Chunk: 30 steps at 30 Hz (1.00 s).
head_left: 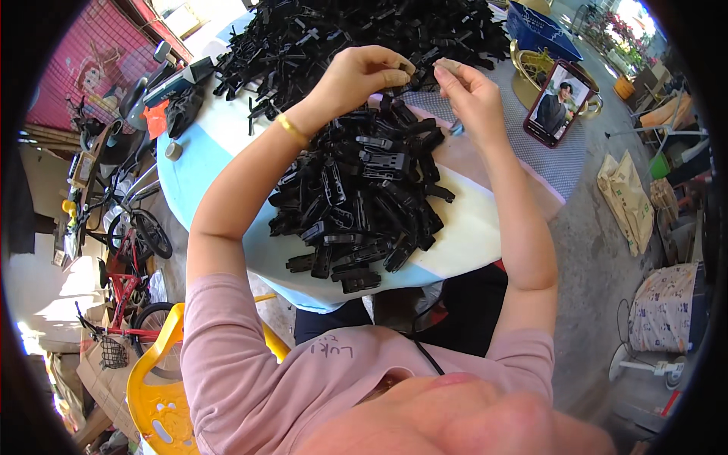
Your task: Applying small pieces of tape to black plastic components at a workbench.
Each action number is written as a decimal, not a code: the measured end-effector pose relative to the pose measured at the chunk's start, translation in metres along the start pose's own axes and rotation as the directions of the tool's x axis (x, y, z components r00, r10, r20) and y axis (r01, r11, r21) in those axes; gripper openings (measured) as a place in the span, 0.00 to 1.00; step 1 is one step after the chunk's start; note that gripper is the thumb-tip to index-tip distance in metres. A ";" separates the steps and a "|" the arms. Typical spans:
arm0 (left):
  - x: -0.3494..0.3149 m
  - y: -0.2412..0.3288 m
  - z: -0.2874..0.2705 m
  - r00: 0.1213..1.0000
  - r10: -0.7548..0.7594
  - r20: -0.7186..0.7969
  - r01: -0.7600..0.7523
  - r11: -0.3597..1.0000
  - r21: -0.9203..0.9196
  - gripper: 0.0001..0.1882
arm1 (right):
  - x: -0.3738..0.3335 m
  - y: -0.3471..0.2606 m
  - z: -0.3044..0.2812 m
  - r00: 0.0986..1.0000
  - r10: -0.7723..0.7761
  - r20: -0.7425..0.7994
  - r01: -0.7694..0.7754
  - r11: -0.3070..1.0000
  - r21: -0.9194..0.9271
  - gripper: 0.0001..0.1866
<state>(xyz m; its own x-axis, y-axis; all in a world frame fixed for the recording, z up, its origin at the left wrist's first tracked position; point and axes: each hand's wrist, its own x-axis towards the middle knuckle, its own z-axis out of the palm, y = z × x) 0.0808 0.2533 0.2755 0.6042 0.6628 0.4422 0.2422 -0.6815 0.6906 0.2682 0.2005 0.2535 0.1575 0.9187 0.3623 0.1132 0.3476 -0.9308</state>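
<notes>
My left hand (369, 74) is closed in a pinch over the far side of the table, its fingertips at a small black plastic part (422, 73). Facing it, my right hand (472, 97) pinches with thumb and forefinger; whatever lies between those fingertips is too small to make out. Below both hands spreads a near heap of black plastic clip-like pieces (360, 197), running almost to the table's front edge. Beyond the hands rises a bigger pile of loose black plastic parts (326, 45).
A phone (560, 104) leans against a brass-coloured pot (523, 83) at the right, near a blue container (542, 32). A small round tub (174, 151) sits at the table's left edge. On the floor stand a yellow chair (155, 379) and a red bicycle (125, 280).
</notes>
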 end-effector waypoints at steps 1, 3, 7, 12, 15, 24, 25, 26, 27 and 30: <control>-0.007 0.009 -0.001 0.998 -0.055 0.014 0.057 0.983 -0.175 0.07 | -0.001 -0.004 0.001 1.000 -0.001 -0.004 0.001 1.000 0.001 0.14; -0.014 0.021 0.003 0.986 -0.145 0.085 0.165 0.919 -0.358 0.10 | -0.006 -0.007 0.001 0.988 0.106 0.114 -0.131 0.962 0.240 0.15; -0.028 0.025 0.007 0.983 -0.137 0.123 0.181 0.588 -0.789 0.12 | -0.006 -0.004 0.002 0.979 0.070 0.189 -0.128 0.940 0.316 0.13; -0.029 0.030 -0.001 0.955 -0.169 0.245 0.297 0.471 -0.830 0.23 | -0.016 -0.009 0.010 0.967 -0.113 0.227 0.082 0.986 0.143 0.12; -0.031 0.029 -0.004 0.938 -0.060 0.341 0.306 0.604 -0.736 0.31 | -0.023 -0.014 0.014 0.948 -0.172 0.266 0.153 0.984 0.093 0.12; -0.037 0.038 -0.003 0.987 -0.045 0.151 0.117 0.851 -0.512 0.26 | -0.038 -0.024 0.028 0.973 -0.200 0.116 0.164 0.952 0.259 0.08; -0.037 0.041 -0.003 0.994 -0.041 0.105 0.089 0.854 -0.513 0.24 | -0.038 -0.023 0.027 0.981 -0.163 0.109 0.131 0.959 0.252 0.08; -0.038 0.042 -0.003 0.998 -0.037 0.058 0.061 0.856 -0.513 0.22 | -0.037 -0.023 0.027 0.987 -0.126 0.103 0.097 0.965 0.244 0.08; -0.038 0.043 -0.003 0.998 -0.037 0.056 0.060 0.857 -0.512 0.22 | -0.036 -0.022 0.025 0.986 -0.127 0.104 0.099 0.965 0.245 0.08; -0.037 0.044 -0.002 0.998 -0.048 -0.027 0.032 0.905 -0.423 0.20 | -0.035 -0.023 0.021 0.977 -0.121 0.174 0.095 0.984 0.150 0.09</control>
<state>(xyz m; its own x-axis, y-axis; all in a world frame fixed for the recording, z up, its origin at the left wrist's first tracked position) 0.0676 0.1994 0.2906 0.5710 0.7032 0.4237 -0.0827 -0.4642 0.8818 0.2395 0.1642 0.2608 -0.0300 0.8882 0.4584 -0.0208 0.4580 -0.8887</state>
